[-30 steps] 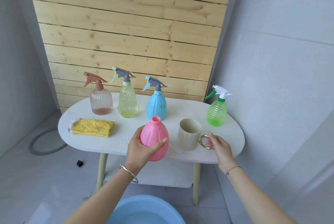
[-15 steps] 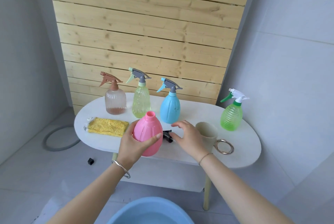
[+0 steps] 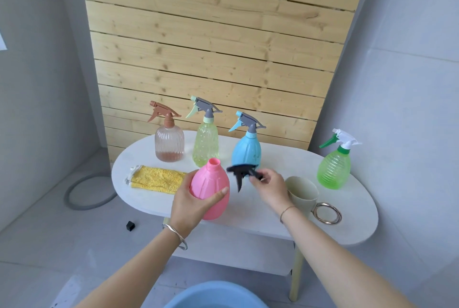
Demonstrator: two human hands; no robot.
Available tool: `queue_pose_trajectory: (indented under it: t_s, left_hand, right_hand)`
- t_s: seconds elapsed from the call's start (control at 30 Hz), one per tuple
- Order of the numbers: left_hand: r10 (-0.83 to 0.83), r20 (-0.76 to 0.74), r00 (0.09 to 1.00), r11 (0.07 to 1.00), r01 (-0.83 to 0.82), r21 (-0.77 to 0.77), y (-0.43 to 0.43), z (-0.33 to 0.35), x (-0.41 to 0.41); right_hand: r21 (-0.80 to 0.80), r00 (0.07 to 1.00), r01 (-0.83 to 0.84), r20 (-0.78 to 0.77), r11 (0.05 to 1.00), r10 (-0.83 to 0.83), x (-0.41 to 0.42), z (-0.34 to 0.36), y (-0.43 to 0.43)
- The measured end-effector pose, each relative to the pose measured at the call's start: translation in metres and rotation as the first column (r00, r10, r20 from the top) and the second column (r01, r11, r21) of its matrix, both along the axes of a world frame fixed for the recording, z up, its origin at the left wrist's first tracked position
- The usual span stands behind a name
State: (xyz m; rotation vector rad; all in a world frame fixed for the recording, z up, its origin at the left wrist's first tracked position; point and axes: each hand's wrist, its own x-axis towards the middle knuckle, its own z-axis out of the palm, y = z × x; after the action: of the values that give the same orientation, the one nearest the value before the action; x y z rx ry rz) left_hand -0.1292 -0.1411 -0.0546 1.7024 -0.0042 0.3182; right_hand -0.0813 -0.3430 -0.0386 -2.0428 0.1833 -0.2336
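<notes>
**Black trigger sprayer (image 3: 242, 173) lifted off white table (image 3: 355, 218)**

Head view: your right hand (image 3: 272, 187) now pinches the black trigger sprayer beside the open neck, ready for capping. Your left hand (image 3: 188, 206) grips the pink bottle (image 3: 210, 183) upright over the white table's front, steadying it.

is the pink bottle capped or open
Open: the pink bottle has a bare neck; the left hand grips it and the right hand holds the black spray head beside it.

Glossy pink plastic bottle (image 3: 211, 188)
</notes>
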Motion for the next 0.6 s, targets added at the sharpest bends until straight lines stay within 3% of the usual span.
queue_pose_trajectory:
  t_s: [0.1,0.3,0.4,0.6]
  left_hand:
    - [0.009,-0.02,1.0,1.0,-0.009,-0.008,-0.007,-0.003,0.009]
    - [-0.065,-0.044,0.997,0.997,0.067,0.033,-0.026,-0.005,0.019]
    - [-0.086,-0.05,0.995,0.996,0.087,0.029,-0.034,-0.009,0.023]
    - [-0.133,-0.069,0.989,0.988,0.137,0.064,-0.037,-0.011,0.026]
  right_hand:
    - [0.437,0.991,0.054,0.083,0.898,-0.1,0.009,0.037,0.001]
    - [0.699,0.968,-0.143,0.248,0.701,-0.049,0.009,0.107,0.003]
    - [0.732,0.946,-0.221,0.321,0.645,-0.04,0.004,0.128,0.007]
    - [0.613,0.916,-0.277,0.401,0.74,0.01,0.0,0.126,0.019]
